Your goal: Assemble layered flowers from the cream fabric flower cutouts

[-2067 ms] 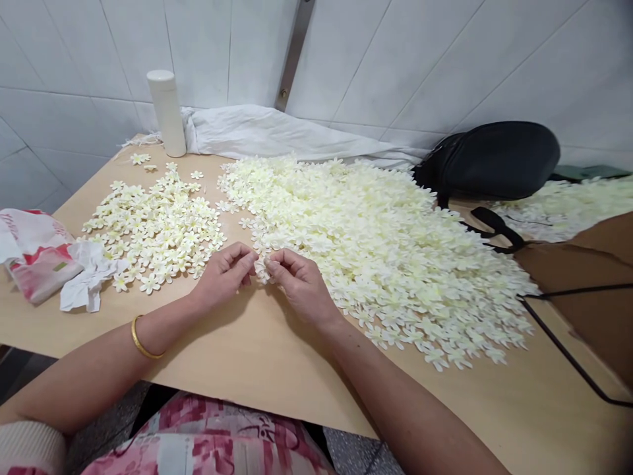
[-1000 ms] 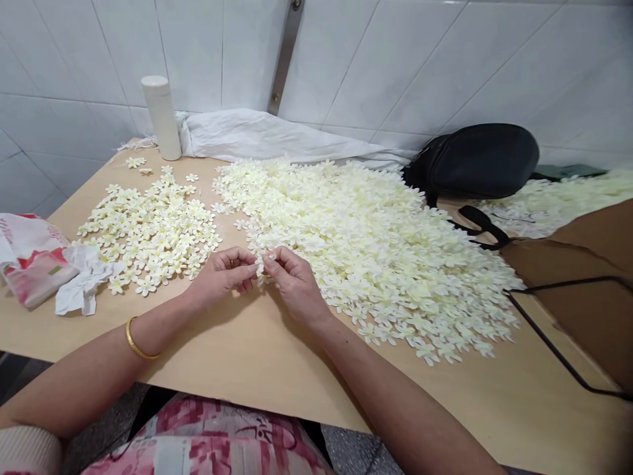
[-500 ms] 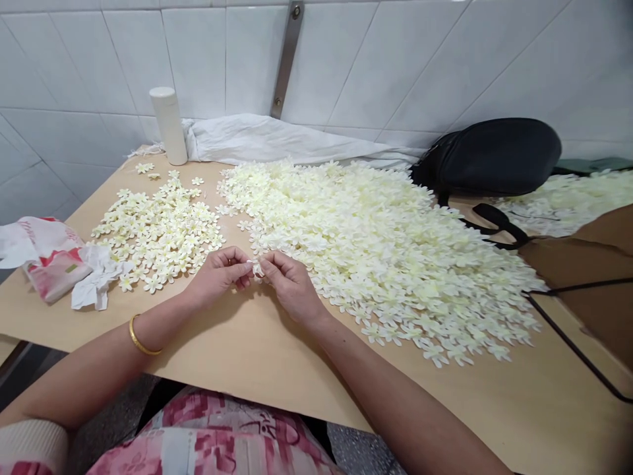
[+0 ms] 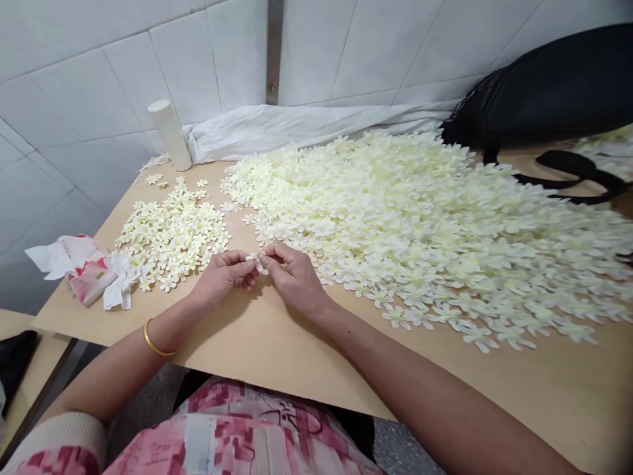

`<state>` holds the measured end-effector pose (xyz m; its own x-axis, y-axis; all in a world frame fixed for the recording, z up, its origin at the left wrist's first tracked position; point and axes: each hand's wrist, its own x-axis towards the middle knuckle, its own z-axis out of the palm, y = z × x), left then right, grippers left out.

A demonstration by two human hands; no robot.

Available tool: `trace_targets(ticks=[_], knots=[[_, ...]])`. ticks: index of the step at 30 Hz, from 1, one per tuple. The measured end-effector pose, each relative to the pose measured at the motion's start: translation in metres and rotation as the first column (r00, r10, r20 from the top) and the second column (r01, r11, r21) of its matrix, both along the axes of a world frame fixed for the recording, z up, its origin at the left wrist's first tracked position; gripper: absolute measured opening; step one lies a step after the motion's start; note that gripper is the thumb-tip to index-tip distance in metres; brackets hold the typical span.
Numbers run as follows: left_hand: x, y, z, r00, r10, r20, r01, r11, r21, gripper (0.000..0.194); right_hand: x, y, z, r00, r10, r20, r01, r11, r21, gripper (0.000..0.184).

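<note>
My left hand (image 4: 223,275) and my right hand (image 4: 291,275) meet over the wooden table (image 4: 277,356), fingertips pinched together on a small cream fabric flower (image 4: 257,260). A gold bangle (image 4: 157,344) circles my left wrist. Just behind my right hand spreads a large heap of cream fabric flowers (image 4: 420,218). A smaller, thinner pile of flowers (image 4: 173,234) lies to the left of my left hand.
A white cylinder bottle (image 4: 171,135) stands at the back left by a white cloth (image 4: 306,125) along the tiled wall. A black bag (image 4: 544,92) with straps sits back right. A crumpled red-and-white packet (image 4: 84,267) lies near the table's left edge.
The view has tilted and shifted left, so the bag and big heap sit further right. Both hands stay together pinching the flower, with only small finger movements.
</note>
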<state>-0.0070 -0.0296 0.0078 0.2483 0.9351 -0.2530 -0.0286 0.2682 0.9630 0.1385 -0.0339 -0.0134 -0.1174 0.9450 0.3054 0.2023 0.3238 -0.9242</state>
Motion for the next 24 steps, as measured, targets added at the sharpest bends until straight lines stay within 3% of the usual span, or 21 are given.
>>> trace_targets(ticks=[3,7,10,14,20,24], knots=[[0.002,0.003,0.002,0.998,0.015,-0.063,-0.011,0.999,0.053,0.021,0.002,0.002,0.001,1.0,-0.005,-0.007,0.005,1.0,-0.009,0.022],[0.005,0.008,0.007,0.961,-0.027,-0.275,0.087,0.975,0.206,0.019,0.005,0.005,0.0,0.999,0.035,-0.041,-0.037,0.998,-0.046,0.019],[0.006,0.01,0.011,0.928,-0.083,-0.364,0.167,0.965,0.205,0.022,0.006,0.007,0.0,0.997,0.037,-0.068,-0.044,0.993,-0.107,0.018],[0.007,0.01,0.007,0.955,-0.148,-0.259,0.197,0.965,0.175,0.026,0.007,0.008,0.004,0.996,-0.011,-0.087,-0.001,0.991,-0.136,0.026],[0.008,0.01,-0.004,0.99,-0.141,-0.015,0.142,0.983,0.117,0.027,0.006,0.009,0.007,0.992,-0.119,0.041,0.121,0.992,-0.032,0.031],[0.01,0.009,-0.005,0.988,-0.157,-0.001,0.157,0.983,0.094,0.024,0.005,0.011,0.004,0.987,-0.143,0.078,0.143,0.99,0.012,0.037]])
